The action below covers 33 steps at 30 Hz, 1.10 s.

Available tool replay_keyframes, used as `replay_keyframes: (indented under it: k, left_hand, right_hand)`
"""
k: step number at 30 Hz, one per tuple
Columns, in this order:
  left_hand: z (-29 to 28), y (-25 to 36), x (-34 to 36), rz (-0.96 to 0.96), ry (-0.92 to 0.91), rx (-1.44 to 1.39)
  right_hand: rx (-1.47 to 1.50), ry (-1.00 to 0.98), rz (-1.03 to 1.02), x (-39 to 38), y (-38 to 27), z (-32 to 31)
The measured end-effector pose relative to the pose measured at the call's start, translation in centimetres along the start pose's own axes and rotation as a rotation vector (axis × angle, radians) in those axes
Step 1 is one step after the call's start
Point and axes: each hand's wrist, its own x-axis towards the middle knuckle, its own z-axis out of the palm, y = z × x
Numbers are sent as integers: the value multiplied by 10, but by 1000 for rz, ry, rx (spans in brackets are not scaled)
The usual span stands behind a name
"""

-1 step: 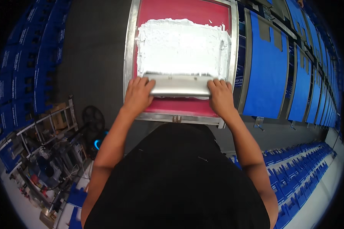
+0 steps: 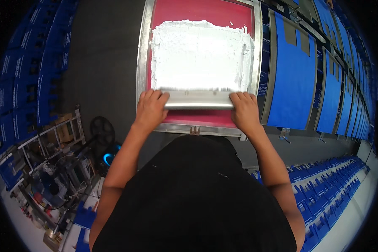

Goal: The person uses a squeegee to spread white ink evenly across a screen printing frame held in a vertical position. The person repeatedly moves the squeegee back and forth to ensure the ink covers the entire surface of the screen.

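Both my hands grip a long silver squeegee point(image 2: 200, 101), one at each end. My left hand point(image 2: 152, 108) has its fingers curled over the left end, and my right hand point(image 2: 244, 110) is wrapped round the right end. Beneath the squeegee lies a screen-printing frame point(image 2: 143, 50) with a metal rim and red mesh point(image 2: 201, 8). Thick white ink point(image 2: 197, 52) covers much of the mesh on the far side of the squeegee, ridged along its edges. The squeegee's lower edge, where it meets the mesh, is partly hidden.
Right of the frame stand flat boards bearing blue sheets point(image 2: 293, 80), in a row. More blue cut pieces point(image 2: 323, 191) line the lower right, and others point(image 2: 27, 63) hang at the left. A cluttered stand with a fan point(image 2: 50, 182) and a black wheel point(image 2: 102, 130) are at the lower left.
My two hands have drawn the squeegee a little nearer to me, down the screen. The strip of white ink behind it now reaches closer to me.
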Motion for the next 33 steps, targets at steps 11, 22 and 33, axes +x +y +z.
replay_keyframes:
  k: [11, 22, 33]
  left_hand:
    - [12, 12, -15, -9, 10, -79]
    - [20, -31, 89, -134, 144, -39]
    - [-9, -15, 37, -88, -53, -87]
  right_hand:
    - [16, -183, 154, -22, -14, 2]
    - [-134, 54, 98, 82, 45, 23]
    - [-84, -204, 116, 29, 10, -18]
